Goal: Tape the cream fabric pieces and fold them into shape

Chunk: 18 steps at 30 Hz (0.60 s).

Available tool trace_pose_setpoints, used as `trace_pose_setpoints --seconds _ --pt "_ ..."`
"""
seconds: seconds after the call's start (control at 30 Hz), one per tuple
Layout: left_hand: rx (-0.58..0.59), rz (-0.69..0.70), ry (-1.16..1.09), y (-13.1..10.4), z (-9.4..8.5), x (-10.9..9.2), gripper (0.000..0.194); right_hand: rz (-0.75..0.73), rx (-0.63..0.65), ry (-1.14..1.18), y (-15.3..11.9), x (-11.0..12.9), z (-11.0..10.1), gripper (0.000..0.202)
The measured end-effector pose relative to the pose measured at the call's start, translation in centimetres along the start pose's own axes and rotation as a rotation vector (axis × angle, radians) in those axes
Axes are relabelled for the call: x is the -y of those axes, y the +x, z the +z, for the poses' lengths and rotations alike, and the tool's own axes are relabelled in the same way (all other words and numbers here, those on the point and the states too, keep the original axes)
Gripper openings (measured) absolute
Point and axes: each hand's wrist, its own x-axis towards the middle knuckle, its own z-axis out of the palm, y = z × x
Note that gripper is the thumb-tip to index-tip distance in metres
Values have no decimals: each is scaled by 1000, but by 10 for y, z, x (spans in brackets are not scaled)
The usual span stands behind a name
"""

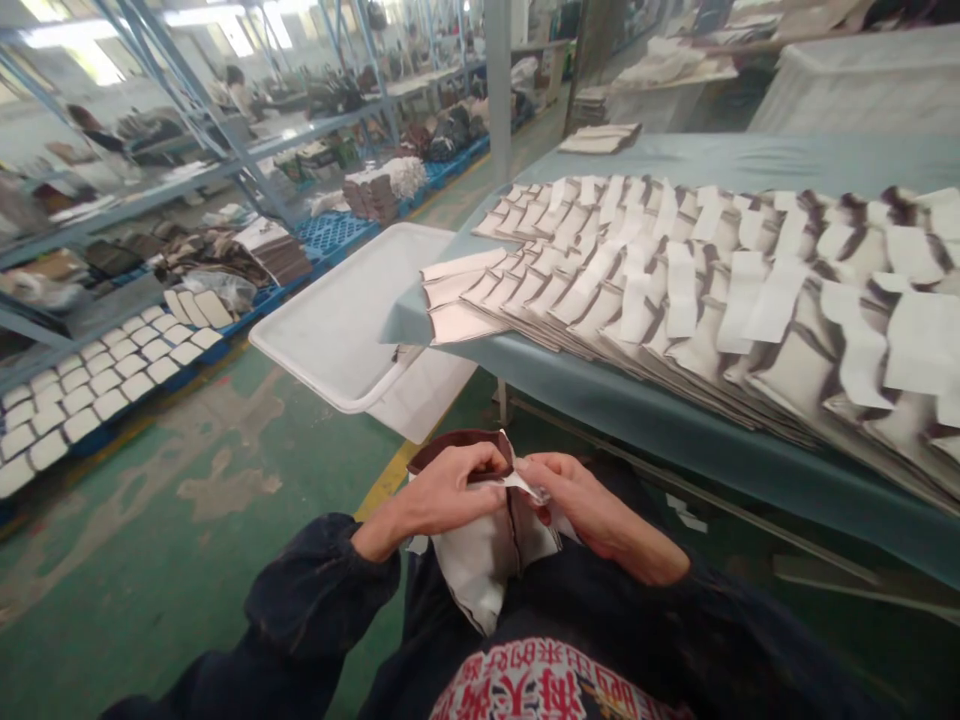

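Observation:
A sewn fabric piece point(472, 565), off-white with dark seams and a brown inner side at its upper edge, lies over my lap. My left hand point(454, 490) pinches its upper edge, thumb on the near side and fingers over the rim. Close beside it, my right hand point(566, 495) is closed on a small white strip point(525, 485) at the same edge. The two hands nearly meet at the dark seam. My fingers hide part of the strip and the edge under it.
On the right, a green-covered table point(525, 365) carries rows of overlapping fabric pieces point(570, 290) with white paper strips on them. A white plastic bin point(352, 320) stands at the table's left end. Blue pallets point(337, 240) with stacked pieces line the floor at left. People sit farther back.

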Motion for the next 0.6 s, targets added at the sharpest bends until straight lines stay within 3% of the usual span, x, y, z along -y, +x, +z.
trace_pose_setpoints --seconds 0.07,0.2,0.4,0.53,0.57,0.6 --pt "-17 -45 112 -2 4 2 18 20 26 16 -1 1 1 58" --pt "-170 -118 349 0 15 5 4 54 0 52 -3 -1 6 60" --pt "-261 -109 436 -5 26 10 8 21 23 -11 -1 -12 13 61" --pt "-337 -108 407 -3 36 25 9 -147 -139 -48 -23 -21 47 56" --pt "-347 -111 392 0 37 30 9 -186 -136 -98 -35 -24 59 55" --pt "-352 -116 376 3 38 36 9 -220 -49 -166 -48 -27 72 51"
